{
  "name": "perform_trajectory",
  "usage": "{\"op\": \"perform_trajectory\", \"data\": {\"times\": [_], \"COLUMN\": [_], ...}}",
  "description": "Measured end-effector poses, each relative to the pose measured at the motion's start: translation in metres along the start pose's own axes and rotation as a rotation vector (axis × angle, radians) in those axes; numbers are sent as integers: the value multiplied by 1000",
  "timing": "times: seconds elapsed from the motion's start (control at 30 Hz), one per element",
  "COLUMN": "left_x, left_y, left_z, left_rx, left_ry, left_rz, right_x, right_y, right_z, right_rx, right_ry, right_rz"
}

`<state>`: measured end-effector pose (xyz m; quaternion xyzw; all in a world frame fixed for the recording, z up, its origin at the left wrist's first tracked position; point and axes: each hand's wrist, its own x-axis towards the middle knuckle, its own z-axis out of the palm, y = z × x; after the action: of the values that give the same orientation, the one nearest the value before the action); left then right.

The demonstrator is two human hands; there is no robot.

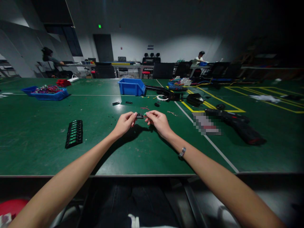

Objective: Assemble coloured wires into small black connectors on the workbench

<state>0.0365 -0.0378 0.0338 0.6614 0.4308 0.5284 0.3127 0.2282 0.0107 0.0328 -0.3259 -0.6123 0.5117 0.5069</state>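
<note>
Left hand [125, 123] and right hand [158, 122] meet over a small black part [140, 116].
The left pinches the slim, oblong piece; the right closes on its green-and-red 3 o'clock end. Slotted black tray [80, 136] between 8 and 9, blue bin [130, 88] near 12.

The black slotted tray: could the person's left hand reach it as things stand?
Probably yes: the left hand pinches a small black part, which it may need to release, but nothing tall seems to stand on the green tabletop between hand and black tray.
</note>
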Motion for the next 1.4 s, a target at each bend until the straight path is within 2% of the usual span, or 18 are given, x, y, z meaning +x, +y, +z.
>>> {"op": "perform_trajectory", "data": {"times": [0.33, 0.63, 0.83, 1.4], "left_x": [-2, -2, -1, 4], "left_y": [0, -6, -6, -9], "left_z": [2, 4, 4, 5], "left_rx": [6, 47, -12, -143], "left_ry": [-29, -6, -49, 10], "left_rz": [21, 18, 16, 31], "right_x": [0, 0, 1, -5], "right_y": [0, 0, 0, -10], "right_z": [0, 0, -2, 3], "right_rx": [-15, -46, -86, -71], "right_ry": [2, 51, 76, 52], "right_rz": [-16, -51, -65, -39]}}
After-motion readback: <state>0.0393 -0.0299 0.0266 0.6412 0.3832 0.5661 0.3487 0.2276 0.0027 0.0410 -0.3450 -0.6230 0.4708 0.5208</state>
